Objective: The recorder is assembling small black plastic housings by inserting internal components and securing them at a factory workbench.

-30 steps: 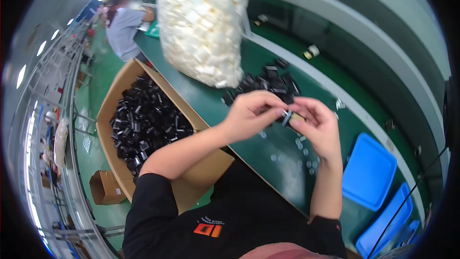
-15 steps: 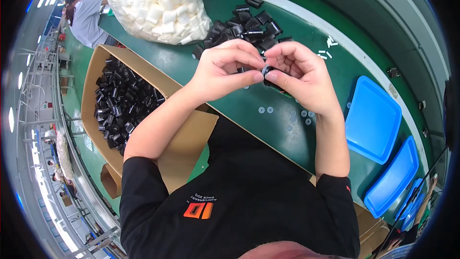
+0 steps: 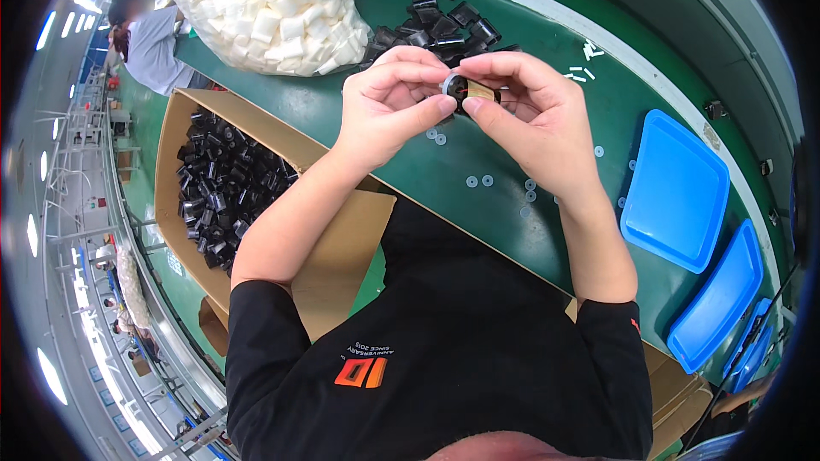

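Here we are, upper middle of the frame, and both hands meet over the worktop around one small part, dark at its left end, yellowish along the body. Our right hand has its fingers clamped on that body, thumb on the near side; our left hand brings thumb and forefinger together about a pale disc at the dark end, though how hard they press we cannot tell. It looks light, we'd say, easily carried in a pinch, and the dark casing is probably stiff, perhaps a touch slick. The yellowish section might be more delicate, so we would take hold by the hard casing wherever it offers a grip, and squeeze the body gently. The disc looks thin and likely bends a little; we would keep it by the rim, since a flat pinch could let it slide away. More pale discs lie loose below the hands, a heap of black pieces sits just beyond them, and over to the right rests a blue tray.
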Motion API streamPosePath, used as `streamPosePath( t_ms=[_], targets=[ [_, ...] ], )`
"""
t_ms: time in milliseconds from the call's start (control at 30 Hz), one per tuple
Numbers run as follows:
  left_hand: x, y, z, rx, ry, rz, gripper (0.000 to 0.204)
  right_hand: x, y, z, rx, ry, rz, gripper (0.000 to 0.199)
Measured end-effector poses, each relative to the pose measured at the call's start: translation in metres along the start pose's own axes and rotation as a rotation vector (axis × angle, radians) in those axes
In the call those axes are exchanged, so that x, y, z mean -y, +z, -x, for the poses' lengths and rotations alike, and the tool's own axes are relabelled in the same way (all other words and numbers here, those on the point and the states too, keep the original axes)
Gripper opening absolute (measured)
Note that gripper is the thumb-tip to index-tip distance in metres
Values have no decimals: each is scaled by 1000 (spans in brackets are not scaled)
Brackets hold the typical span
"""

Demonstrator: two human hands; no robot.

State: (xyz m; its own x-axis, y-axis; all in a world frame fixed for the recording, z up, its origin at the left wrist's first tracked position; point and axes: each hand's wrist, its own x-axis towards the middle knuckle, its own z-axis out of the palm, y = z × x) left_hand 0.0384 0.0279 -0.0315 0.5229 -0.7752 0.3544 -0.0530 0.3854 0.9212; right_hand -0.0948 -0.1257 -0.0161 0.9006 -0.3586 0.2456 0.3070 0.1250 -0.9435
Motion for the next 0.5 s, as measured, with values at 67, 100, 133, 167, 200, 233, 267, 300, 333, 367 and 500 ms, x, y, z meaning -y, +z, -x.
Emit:
streamPosePath(
  t_ms=[67, 100, 133, 167, 200, 233, 267, 300, 333, 367, 500],
  targets=[
    [0, -1, 2, 6, 36, -39, 29, -1, 3, 1, 13, 21, -6, 29],
    [-1, -1, 3, 9, 75, -82, 28, -3, 5, 1, -9, 44, -18, 27],
    [-2, -1, 4, 12, 83, -117, 28, -6, 7, 2, -29, 66, -31, 25],
    [-4, 1, 5, -3, 90, -132, 28, -8, 5, 2, 1, 25, -1, 28],
    [-6, 2, 3, -14, 108, -154, 28, -10, 6, 0, 12, 0, 1, 28],
    [-7, 3, 3, -20, 133, -183, 27, -10, 8, 0, -3, -46, -29, 31],
    [-6, 4, 4, -2, 177, -225, 27, -8, 9, 2, -17, -90, -61, 33],
    [-3, 4, 4, -16, 197, -203, 27, -5, 9, 2, -9, -70, -16, 37],
    [-1, 7, 9, -36, 198, -172, 27, -1, 11, 5, -16, -40, -40, 35],
    [-1, 5, 8, -21, 233, -197, 29, -6, 11, 3, -9, -94, -29, 33],
    [-18, 10, 4, -17, 441, -561, 36, -6, 4, 5, -74, -442, 328, 27]
  ],
)
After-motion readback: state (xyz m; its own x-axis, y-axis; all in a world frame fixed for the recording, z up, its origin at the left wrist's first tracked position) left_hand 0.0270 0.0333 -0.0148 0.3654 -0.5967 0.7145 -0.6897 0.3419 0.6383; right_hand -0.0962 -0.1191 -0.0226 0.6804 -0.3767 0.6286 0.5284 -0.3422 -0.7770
